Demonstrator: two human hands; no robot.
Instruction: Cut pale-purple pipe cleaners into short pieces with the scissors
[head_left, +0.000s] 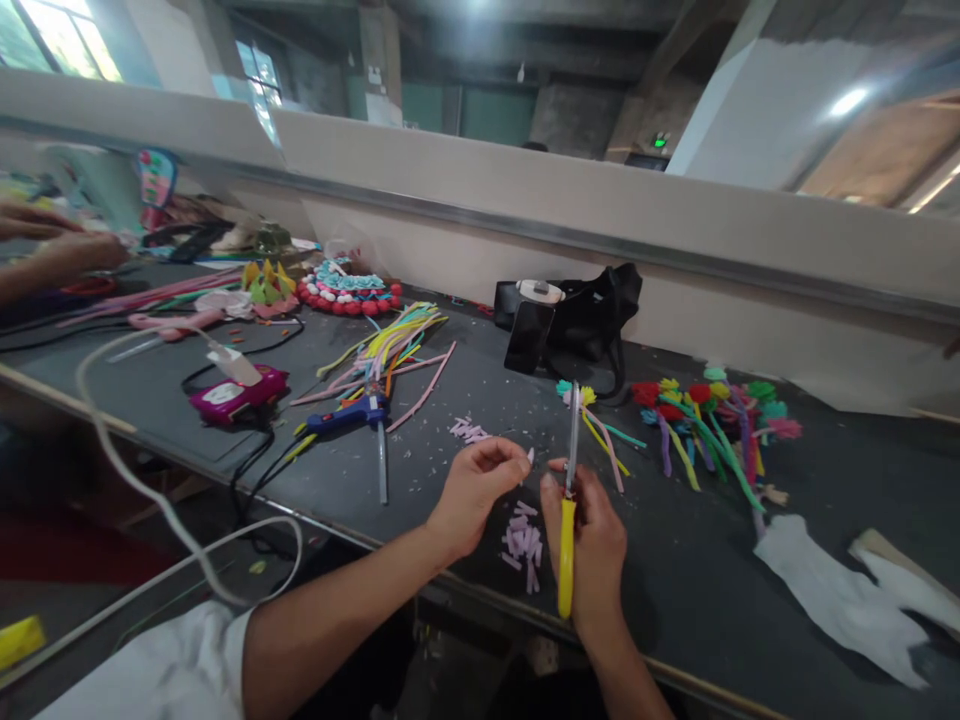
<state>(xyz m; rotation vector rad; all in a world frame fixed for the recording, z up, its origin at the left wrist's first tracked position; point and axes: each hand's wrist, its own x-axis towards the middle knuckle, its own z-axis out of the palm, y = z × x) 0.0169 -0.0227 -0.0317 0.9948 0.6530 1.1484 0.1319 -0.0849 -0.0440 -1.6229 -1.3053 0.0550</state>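
Observation:
My left hand (480, 490) is closed in a pinch on a short lilac piece of pipe cleaner (531, 456). Just to its right, my right hand (604, 535) grips scissors (567, 560) with yellow handles, their blades pointing away from me. Below and between the hands lies a pile of short lilac pieces (523, 540) on the dark table (435, 520). A second small heap of lilac pieces (467, 431) lies beyond my left hand. Past the scissor blades is a small bunch of pipe-cleaner flowers (607, 440) with yellow, pink and green stems.
A blue glue gun (349, 412) and loose pipe cleaners (397, 345) lie left. A magenta device (238, 392) has cables. Behind are a phone (529, 335) and black bag (600, 310). Colourful flowers (712, 420) and white gloves (832, 590) lie right. Another person's hands (60, 245) work far left.

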